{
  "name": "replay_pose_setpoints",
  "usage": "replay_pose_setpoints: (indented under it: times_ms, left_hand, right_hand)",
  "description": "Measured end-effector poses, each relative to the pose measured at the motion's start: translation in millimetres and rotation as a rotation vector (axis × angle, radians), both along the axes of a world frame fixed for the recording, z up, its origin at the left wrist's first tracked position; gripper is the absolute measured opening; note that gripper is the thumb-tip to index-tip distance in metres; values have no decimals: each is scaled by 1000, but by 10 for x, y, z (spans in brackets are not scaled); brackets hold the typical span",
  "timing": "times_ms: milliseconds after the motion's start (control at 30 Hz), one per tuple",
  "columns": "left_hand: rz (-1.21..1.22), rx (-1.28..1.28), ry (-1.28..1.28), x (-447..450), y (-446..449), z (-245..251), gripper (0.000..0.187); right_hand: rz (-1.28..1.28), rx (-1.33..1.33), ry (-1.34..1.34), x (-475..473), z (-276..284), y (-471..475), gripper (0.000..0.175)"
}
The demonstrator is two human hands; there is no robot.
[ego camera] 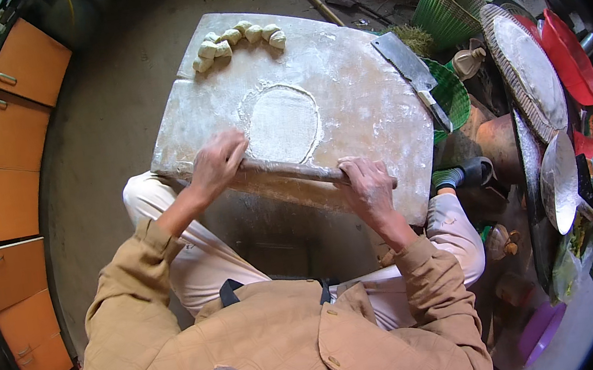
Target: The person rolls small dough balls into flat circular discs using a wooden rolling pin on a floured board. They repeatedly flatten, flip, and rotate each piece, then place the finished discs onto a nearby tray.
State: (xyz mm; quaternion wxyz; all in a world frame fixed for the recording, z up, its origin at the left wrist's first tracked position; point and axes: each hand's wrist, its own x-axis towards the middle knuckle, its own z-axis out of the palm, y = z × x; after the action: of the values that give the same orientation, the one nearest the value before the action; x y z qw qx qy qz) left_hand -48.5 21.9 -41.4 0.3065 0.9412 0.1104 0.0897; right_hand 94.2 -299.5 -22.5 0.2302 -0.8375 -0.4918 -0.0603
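Observation:
My left hand (220, 158) and my right hand (368, 184) grip the two ends of a wooden rolling pin (291, 169). The pin lies across the near edge of a floured wooden board (364, 103). Just beyond it is a thin, flat round of dough (284, 125), dusted white with flour. Its near edge comes close to the pin; I cannot tell whether they touch. Several small lumps of dough (232, 37) sit in a curved group at the board's far left. A cleaver (405, 61) with a dark and white handle rests along the board's right edge.
Beside the board, at right, are a green basket (447, 92) and a plastic bottle (468, 61). Farther right stand a round tray with white flour (531, 70), a red basin (569, 59) and a metal bowl (559, 184). Orange cabinets (8, 195) line the left side.

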Motion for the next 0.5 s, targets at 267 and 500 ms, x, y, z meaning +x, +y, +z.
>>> replay_pose_setpoints:
  times_ms: [267,500]
  left_hand:
    - [-56,35,180,1521,-21,268,47]
    - [146,-11,394,910,230,321,38]
  right_hand:
    - [-17,-41,17,-52,240,-559,37]
    - [-36,20,129,-210,130,-517,42]
